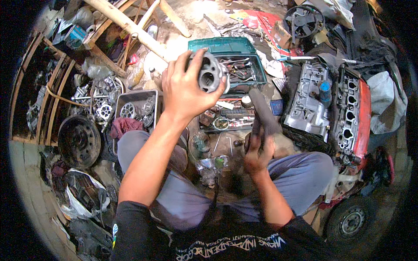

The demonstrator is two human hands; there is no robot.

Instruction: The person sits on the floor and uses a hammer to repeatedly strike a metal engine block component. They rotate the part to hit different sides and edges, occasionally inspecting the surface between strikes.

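Raised in front of me, my left hand (185,85) grips a grey round metal cylinder block (209,75), its face pierced by several round holes. The fingers wrap over its top and the thumb presses its right side. My right hand (260,153) is low by my right knee, smeared by motion. Its fingers point up beside a long dark grey-brown shape (264,111) that may be my foot. Whether it holds anything I cannot make out. Between my legs on the floor lie two L-shaped hex keys (230,145) and a clear plastic bag (207,172).
Ahead stands an open teal toolbox (226,45) with tools, its tray (237,124) nearer me. A grey bin (138,96) of metal parts and a steel wheel rim (79,141) are left. Right are an engine cover (307,104), a cylinder head (348,108) and a tyre (352,219).
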